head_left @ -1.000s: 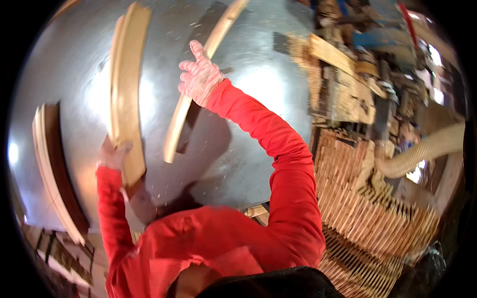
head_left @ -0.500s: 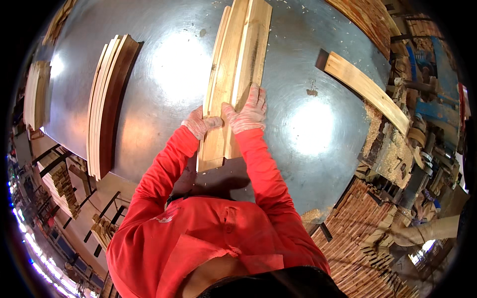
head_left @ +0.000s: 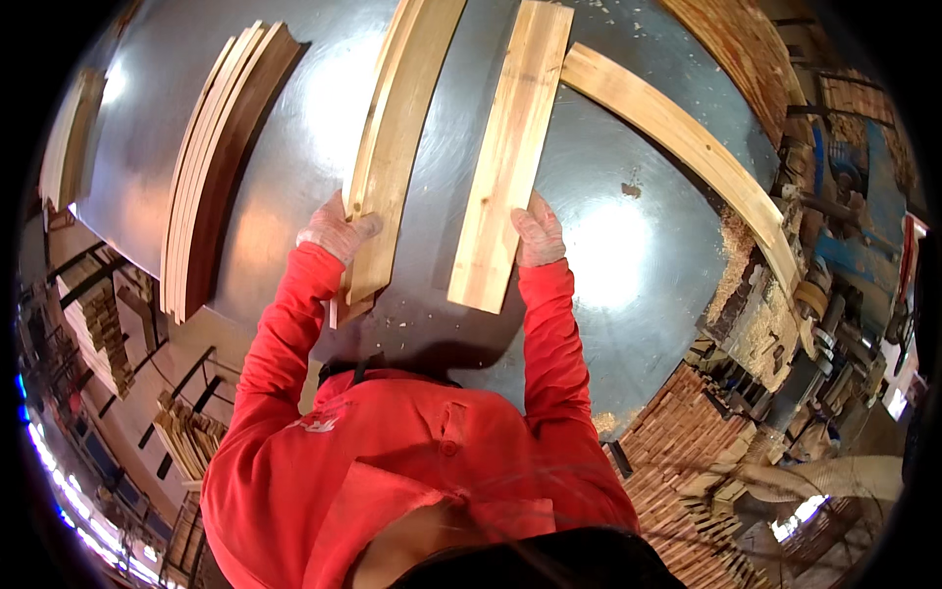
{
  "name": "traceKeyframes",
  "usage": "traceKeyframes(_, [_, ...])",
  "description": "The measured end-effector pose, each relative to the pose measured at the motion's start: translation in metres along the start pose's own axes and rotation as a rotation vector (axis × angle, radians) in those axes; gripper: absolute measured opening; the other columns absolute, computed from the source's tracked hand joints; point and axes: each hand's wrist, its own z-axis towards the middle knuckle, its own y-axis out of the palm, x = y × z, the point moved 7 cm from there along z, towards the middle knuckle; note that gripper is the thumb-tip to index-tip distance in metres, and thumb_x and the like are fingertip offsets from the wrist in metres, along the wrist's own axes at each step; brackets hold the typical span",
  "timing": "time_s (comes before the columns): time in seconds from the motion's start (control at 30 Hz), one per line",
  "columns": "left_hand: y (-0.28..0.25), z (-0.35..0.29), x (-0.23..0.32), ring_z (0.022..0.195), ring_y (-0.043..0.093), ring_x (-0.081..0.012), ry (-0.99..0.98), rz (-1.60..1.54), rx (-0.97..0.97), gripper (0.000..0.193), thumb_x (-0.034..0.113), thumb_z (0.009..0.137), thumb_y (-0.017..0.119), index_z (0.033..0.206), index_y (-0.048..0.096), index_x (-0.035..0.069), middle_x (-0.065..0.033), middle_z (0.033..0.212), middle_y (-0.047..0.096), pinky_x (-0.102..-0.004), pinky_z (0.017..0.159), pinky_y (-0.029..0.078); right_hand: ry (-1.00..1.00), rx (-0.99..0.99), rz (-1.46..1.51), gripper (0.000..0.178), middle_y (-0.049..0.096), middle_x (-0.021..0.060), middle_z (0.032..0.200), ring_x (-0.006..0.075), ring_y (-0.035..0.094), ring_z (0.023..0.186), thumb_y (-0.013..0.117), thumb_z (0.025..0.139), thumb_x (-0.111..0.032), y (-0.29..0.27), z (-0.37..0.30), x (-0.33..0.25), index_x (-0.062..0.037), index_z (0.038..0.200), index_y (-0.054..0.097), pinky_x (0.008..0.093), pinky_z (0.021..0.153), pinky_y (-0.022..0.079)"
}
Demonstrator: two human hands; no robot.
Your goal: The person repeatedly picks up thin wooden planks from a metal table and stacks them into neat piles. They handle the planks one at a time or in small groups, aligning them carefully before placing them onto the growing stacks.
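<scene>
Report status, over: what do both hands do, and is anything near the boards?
Left hand grips stacked boards, near end. Right hand at right edge of single board. Curved board close beside its far end.

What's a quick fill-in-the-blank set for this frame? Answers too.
1. The gloved left hand has its ____ atop the stacked pale wooden boards.
2. The gloved right hand holds the single straight pale wooden board by its ____ long edge.
3. Both long fabric sleeves are solid ____.

Missing words: thumb; right; red.
</scene>
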Motion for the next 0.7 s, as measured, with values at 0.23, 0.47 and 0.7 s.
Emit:
traceKeyframes(0.23, [0.03,-0.033,0.051,0.113,0.058,-0.0353,-0.151,0.38,-0.002,0.114,0.045,0.069,0.075,0.15,0.008,0.003,-0.0248,0.122,0.058,-0.0366,0.094,0.047,-0.066,-0.51,-1.294,0.073,0.044,0.0202,0.141,0.0369,0.048,0.125,0.062,0.089,-0.04,0.106,0.0,-0.016,-0.0137,0.148,0.028,0.0437,0.107,0.038])
traceKeyframes(0.47, [0.006,0.003,0.013,0.108,0.06,-0.0234,0.271,-0.427,-0.161,0.083,0.034,0.077,0.068,0.142,0.032,-0.002,-0.0159,0.121,0.06,-0.0344,0.092,0.048,-0.118,-0.006,-2.382,0.091,0.025,0.0186,0.152,0.0352,0.026,0.14,0.067,0.079,-0.04,-0.023,0.197,-0.175,-0.021,0.151,0.014,0.05,0.115,0.018])
traceKeyframes(0.7, [-0.05,0.03,-0.032,0.093,0.058,-0.0144,0.412,-0.795,-0.484,0.073,0.028,0.077,0.067,0.137,0.041,-0.003,-0.0056,0.111,0.06,-0.0304,0.085,0.048,0.016,-0.313,-1.649,0.036,0.052,0.0056,0.114,0.0217,0.05,0.105,0.059,0.089,-0.026,-0.051,0.185,-0.129,-0.0272,0.124,0.049,0.0471,0.088,0.044])
